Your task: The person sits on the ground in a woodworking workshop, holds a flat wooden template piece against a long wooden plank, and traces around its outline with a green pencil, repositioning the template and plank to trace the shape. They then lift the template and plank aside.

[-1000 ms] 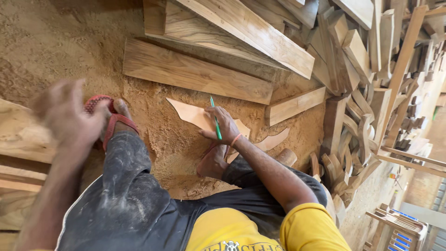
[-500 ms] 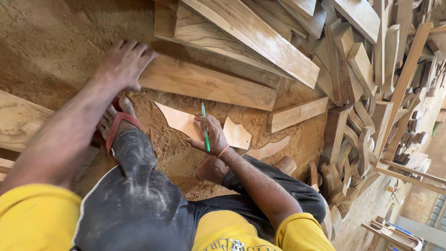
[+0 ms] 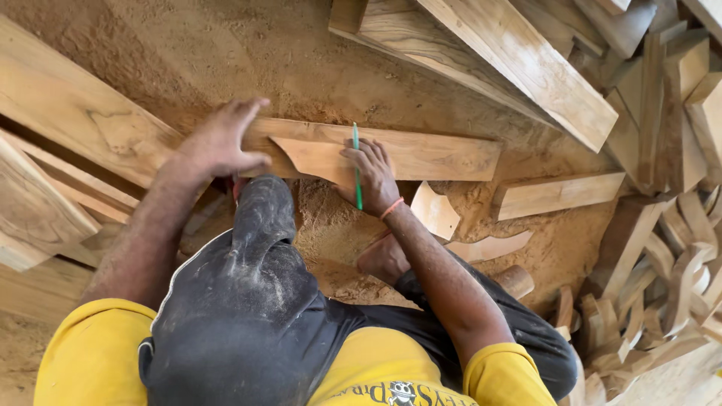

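Note:
A thick wooden plank [image 3: 444, 154] lies flat across the sawdust floor in front of my knees. My left hand [image 3: 218, 143] rests on its left end, fingers spread over the top edge. My right hand [image 3: 370, 174] holds a green pencil [image 3: 356, 162] upright and presses a thin curved wooden template [image 3: 312, 156] against the plank's face. My dusty dark-trousered knee [image 3: 263, 218] sits just below the plank.
Heavy planks [image 3: 526, 60] are stacked at the top right. A heap of curved cut wooden pieces [image 3: 662, 271] fills the right side. Small offcuts [image 3: 432, 212] lie by my bare foot [image 3: 383, 259]. Long boards [image 3: 68, 128] lean at the left. Sawdust [image 3: 226, 53] covers the floor.
The left hand has come down onto the plank's left end. The right hand has carried the template and pencil up from the sawdust onto the plank.

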